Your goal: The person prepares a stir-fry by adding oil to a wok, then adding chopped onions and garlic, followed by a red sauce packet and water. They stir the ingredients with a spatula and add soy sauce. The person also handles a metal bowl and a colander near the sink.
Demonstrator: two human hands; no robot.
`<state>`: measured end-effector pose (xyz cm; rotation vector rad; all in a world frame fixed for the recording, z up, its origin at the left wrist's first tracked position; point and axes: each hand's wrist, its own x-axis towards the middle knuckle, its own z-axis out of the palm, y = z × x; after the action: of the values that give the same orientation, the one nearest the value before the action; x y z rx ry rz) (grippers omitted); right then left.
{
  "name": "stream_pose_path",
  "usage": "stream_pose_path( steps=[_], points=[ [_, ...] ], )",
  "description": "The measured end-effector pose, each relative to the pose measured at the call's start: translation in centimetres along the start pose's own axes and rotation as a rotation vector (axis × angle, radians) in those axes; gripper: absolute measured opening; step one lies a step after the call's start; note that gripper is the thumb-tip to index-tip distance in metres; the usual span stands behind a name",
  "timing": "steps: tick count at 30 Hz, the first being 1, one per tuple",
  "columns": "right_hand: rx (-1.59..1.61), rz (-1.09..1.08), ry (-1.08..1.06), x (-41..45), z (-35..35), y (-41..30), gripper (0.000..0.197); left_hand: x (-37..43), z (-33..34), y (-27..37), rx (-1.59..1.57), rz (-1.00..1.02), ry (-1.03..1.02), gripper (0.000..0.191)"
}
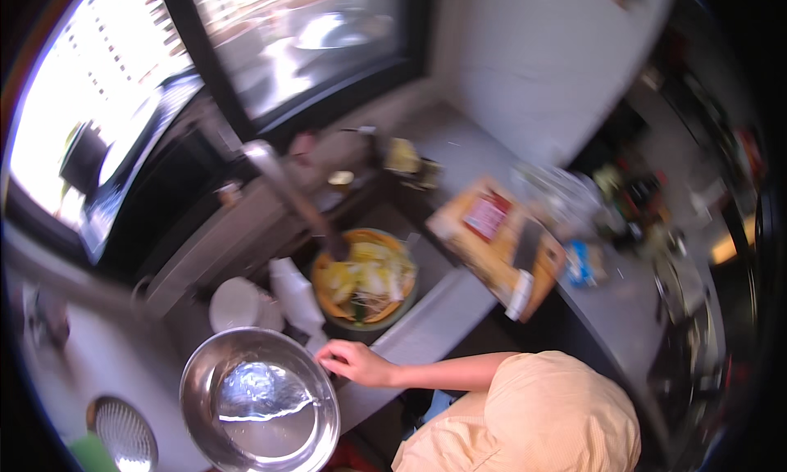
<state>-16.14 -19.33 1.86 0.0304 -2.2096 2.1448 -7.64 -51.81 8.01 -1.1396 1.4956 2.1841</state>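
A shiny stainless steel basin (261, 404) is in front of me at the lower left, with a little clear liquid or a reflection at its bottom. The fingers of my right hand (356, 362) grip its rim on the right side. My left hand is out of view. Beyond the basin, an orange-yellow colander (318, 287) sits in the sink, filled with cut pale leafy vegetables (372, 269) and thin whitish strands. The faucet (295, 195) arches over it.
To the right, a wooden cutting board (479, 251) bears a cleaver (527, 244) and a red packet (487, 216). A blue packet (581, 263) and a clear plastic bag (562, 192) lie beyond. White stacked bowls (237, 303) stand left of the sink, and a perforated metal strainer (123, 435) is at lower left.
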Motion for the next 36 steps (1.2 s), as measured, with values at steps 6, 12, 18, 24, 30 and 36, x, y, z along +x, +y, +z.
stream_pose_path(
  steps=[6, 12, 18, 24, 30, 36],
  points=[
    [-0.118, 0.201, 0.666, -20.8, -9.5, -1.9, 0.017, 2.8, -2.2, -4.3, 0.360, -0.108, -0.301, 0.026],
    [-0.135, 0.254, 1.106, -37.1, -16.1, -0.9, 0.015, -3.0, 8.2, -12.5, 0.478, -0.280, -0.720, 0.028],
    [-0.192, 0.239, 1.289, -50.9, -18.3, -2.6, 0.013, -11.4, 20.6, -28.0, 0.575, -0.470, -1.153, 0.036],
    [-0.264, 0.246, 1.349, -63.5, -19.4, -5.2, 0.012, -17.9, 27.2, -41.4, 0.610, -0.710, -1.255, 0.027],
    [-0.365, 0.410, 1.466, -72.9, -19.6, -6.1, 0.010, -25.1, 32.6, -54.6, 0.664, -0.886, -1.306, 0.033],
    [-0.568, 0.386, 1.431, -72.5, -24.6, -6.2, 0.013, -28.9, 36.9, -58.7, 0.778, -0.875, -1.471, 0.036]
  ],
)
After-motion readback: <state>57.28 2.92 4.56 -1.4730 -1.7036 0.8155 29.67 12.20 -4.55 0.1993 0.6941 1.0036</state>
